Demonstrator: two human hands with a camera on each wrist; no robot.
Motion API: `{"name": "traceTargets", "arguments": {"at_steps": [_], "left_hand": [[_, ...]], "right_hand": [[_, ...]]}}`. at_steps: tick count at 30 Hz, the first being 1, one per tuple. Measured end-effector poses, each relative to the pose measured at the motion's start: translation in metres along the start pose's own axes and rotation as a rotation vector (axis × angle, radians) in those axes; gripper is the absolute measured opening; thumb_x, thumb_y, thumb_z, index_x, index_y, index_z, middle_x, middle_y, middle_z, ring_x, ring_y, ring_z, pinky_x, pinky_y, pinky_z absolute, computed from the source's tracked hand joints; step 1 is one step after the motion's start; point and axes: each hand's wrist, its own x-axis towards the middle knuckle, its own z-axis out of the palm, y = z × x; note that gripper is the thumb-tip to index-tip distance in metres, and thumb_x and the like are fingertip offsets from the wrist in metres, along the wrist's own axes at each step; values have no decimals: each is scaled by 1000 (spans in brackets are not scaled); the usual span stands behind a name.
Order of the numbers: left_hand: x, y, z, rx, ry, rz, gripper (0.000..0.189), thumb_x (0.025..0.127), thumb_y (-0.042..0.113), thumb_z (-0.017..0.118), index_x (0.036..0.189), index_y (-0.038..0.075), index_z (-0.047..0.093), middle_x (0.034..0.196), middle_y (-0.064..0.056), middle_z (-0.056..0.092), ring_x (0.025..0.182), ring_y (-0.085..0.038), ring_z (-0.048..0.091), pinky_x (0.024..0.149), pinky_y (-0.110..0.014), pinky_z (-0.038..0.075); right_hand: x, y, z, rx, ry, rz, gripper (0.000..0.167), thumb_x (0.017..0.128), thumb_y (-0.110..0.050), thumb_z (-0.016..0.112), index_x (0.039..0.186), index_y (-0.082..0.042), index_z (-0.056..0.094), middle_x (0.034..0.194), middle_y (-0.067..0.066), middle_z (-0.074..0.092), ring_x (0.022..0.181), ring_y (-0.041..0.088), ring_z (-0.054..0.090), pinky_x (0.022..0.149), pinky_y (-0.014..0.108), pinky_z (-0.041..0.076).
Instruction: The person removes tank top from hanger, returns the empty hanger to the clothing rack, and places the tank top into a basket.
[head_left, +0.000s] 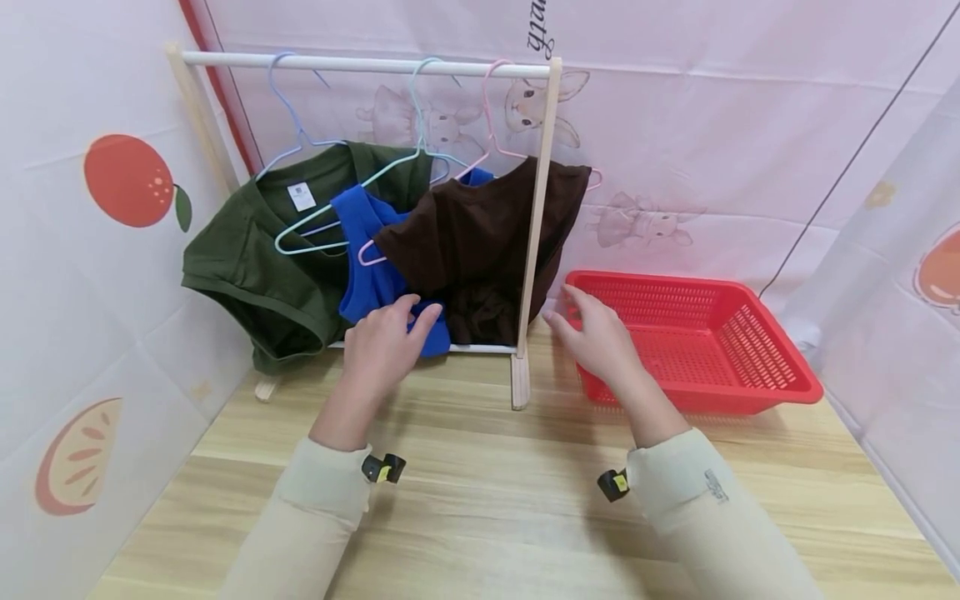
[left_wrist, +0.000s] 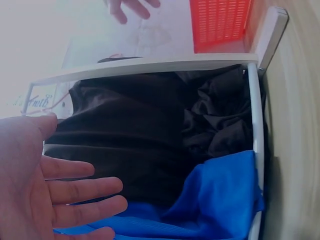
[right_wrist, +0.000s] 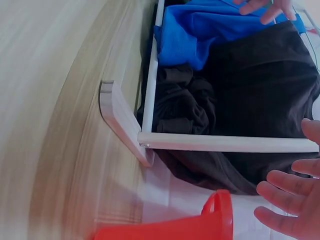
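Three garments hang on a small rack: a dark green shirt point(head_left: 300, 250) on a blue hanger point(head_left: 300, 137), a blue garment point(head_left: 367, 225) on a teal hanger point(head_left: 420, 108), and a dark brown shirt point(head_left: 472, 225) on a pink hanger point(head_left: 491, 117). My left hand point(head_left: 384, 337), fingers spread and empty, is in front of the blue garment's lower part. Beside the rack's right post, my right hand point(head_left: 600, 337) is held with relaxed fingers, between the brown shirt and the red basket point(head_left: 750, 396). Nothing is in its grasp in the right wrist view.
The clothes rack has a white top rail point(head_left: 360, 62) and wooden posts, with its right foot point(head_left: 520, 383) on the wood-grain table point(head_left: 480, 500). The red basket stands right of it. Printed cloth point(head_left: 720, 150) hangs behind and at both sides.
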Motion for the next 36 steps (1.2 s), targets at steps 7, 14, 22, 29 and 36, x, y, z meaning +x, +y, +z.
{"name": "traceTargets", "arguments": {"at_steps": [7, 14, 22, 29, 36], "left_hand": [[7, 8, -9, 28, 23, 0, 69, 98, 65, 34, 137, 13, 56, 99, -12, 72, 75, -26, 64, 64, -38, 53], [15, 17, -22, 13, 44, 19, 69, 97, 67, 31, 129, 14, 62, 78, -6, 66, 65, -22, 57, 59, -34, 48], [23, 28, -34, -27, 42, 38, 67, 98, 66, 32, 127, 15, 64, 76, -4, 64, 69, -22, 58, 65, -37, 50], [31, 33, -41, -19, 90, 62, 63, 99, 63, 36, 122, 14, 67, 81, -6, 68, 73, -22, 59, 68, -38, 52], [37, 41, -50, -28, 171, 96, 54, 100, 58, 41, 116, 15, 70, 75, -5, 65, 72, -22, 57, 65, -38, 52]], "right_hand": [[19, -15, 2, 98, -15, -23, 64, 96, -43, 59, 149, -12, 41, 136, 13, 58, 119, 28, 60, 102, 47, 47], [43, -29, -2, 170, 19, -23, 63, 98, -38, 58, 151, -10, 38, 140, 15, 55, 119, 31, 60, 100, 46, 49], [63, -31, -4, 225, 33, 14, 61, 99, -35, 57, 151, -9, 38, 143, 15, 53, 124, 29, 58, 105, 45, 46], [79, -28, 0, 224, 34, 27, 60, 100, -34, 55, 151, -10, 36, 146, 14, 51, 127, 28, 56, 106, 44, 44], [88, -27, 5, 189, 29, 38, 62, 101, -34, 53, 154, -12, 30, 147, 12, 49, 128, 28, 55, 105, 44, 45]]}}
